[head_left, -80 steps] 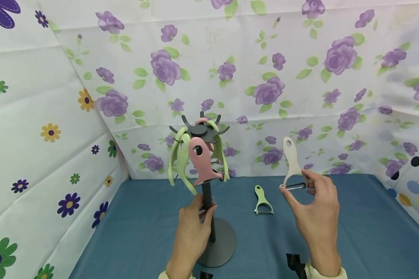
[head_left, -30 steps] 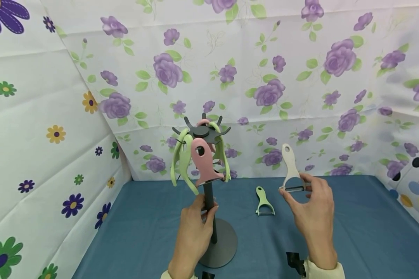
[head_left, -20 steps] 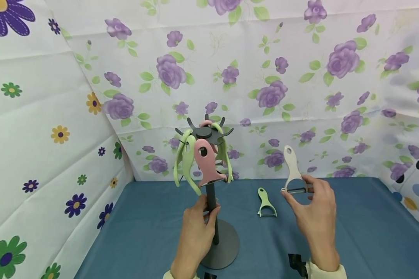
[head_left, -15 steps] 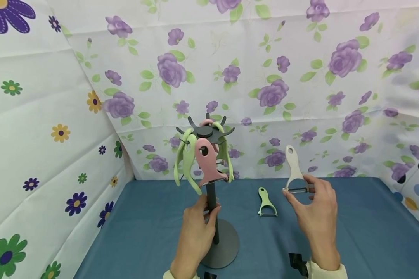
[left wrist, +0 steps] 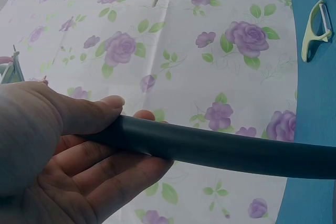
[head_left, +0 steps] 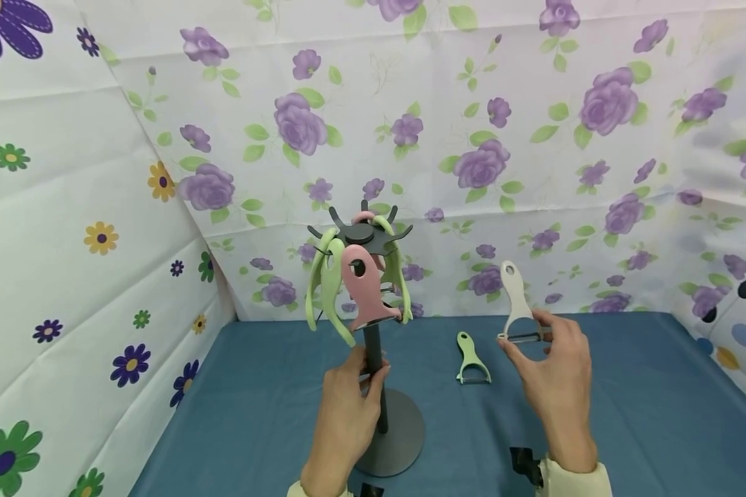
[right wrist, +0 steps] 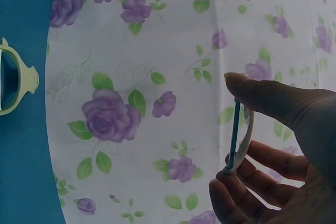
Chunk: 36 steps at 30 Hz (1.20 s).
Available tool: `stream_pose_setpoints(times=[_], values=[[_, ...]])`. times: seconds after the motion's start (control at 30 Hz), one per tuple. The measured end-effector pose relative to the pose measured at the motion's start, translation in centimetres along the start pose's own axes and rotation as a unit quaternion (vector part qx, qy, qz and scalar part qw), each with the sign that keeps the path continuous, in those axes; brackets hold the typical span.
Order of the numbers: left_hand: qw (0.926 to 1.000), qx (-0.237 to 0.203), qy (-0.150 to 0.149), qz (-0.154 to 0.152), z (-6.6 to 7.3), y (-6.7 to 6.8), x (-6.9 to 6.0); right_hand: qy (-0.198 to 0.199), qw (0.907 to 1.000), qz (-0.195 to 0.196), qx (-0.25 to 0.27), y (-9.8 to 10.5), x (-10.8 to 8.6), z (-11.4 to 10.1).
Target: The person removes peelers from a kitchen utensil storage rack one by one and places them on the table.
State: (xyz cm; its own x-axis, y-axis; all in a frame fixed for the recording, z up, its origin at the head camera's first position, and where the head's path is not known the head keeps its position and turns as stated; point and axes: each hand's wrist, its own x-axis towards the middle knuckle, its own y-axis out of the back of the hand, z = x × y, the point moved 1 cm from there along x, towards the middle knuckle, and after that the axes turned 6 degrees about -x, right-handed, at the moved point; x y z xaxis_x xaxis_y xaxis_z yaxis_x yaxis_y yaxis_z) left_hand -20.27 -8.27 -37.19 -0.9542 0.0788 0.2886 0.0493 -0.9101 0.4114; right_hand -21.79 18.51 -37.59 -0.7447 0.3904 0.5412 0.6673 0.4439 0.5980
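Pretty much a two-handed job by the look of it: steady the dark peeler stand [head_left: 359,235] with one hand, hold up the white Y-peeler [head_left: 514,290] with the other. For the stand, worth gripping the pole [head_left: 373,341] firmly and bearing down a touch toward the round base [head_left: 405,440], to avoid any wobble from all that load up top. For the white one, best pinched by both ends of the head, clear of the blade's edge [head_left: 523,338], leaving handle and hang hole free. Probably wise to tilt from the wrist rather than regrip, and to give the pink peeler [head_left: 362,286] and green peelers [head_left: 331,279] on the hooks plenty of room.

Now the pose. Left hand [head_left: 348,414]: stretched forward, thumb on one side of the pole, fingers curled round the other, just below the hanging peelers. Pretty snug. Right hand [head_left: 559,366]: raised over the blue cloth [head_left: 249,386], well apart from the stand, thumb at one end of the white peeler's head, fingers at the other. Spread enough to span the head, but definitely pinching. Handle up, leaning slightly left. Loose green peeler [head_left: 465,345] lying on the cloth between stand and right hand, untouched. Can't tell how hard either grip is.
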Motion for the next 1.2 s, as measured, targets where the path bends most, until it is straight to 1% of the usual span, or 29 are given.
stream_pose_setpoints(times=[0.13, 0.43, 0.93, 1.2], values=[[1.0000, 0.000, 0.004, 0.000, 0.0, 0.1, 0.0, -0.007, 1.0000, -0.004, -0.002, -0.1, 0.1, 0.1], [1.0000, -0.001, 0.003, 0.004, 0.1, 0.0, 0.0, -0.003, 0.9999, -0.009, -0.005, -0.4, 0.1, 0.2], [1.0000, -0.001, 0.002, 0.003, 0.2, 0.0, 0.0, -0.010, 0.9999, -0.006, -0.006, -0.8, 0.2, 0.8], [1.0000, -0.003, 0.001, 0.004, 0.0, 0.1, 0.0, -0.020, 0.9995, -0.018, -0.015, -1.2, 0.2, 1.3]])
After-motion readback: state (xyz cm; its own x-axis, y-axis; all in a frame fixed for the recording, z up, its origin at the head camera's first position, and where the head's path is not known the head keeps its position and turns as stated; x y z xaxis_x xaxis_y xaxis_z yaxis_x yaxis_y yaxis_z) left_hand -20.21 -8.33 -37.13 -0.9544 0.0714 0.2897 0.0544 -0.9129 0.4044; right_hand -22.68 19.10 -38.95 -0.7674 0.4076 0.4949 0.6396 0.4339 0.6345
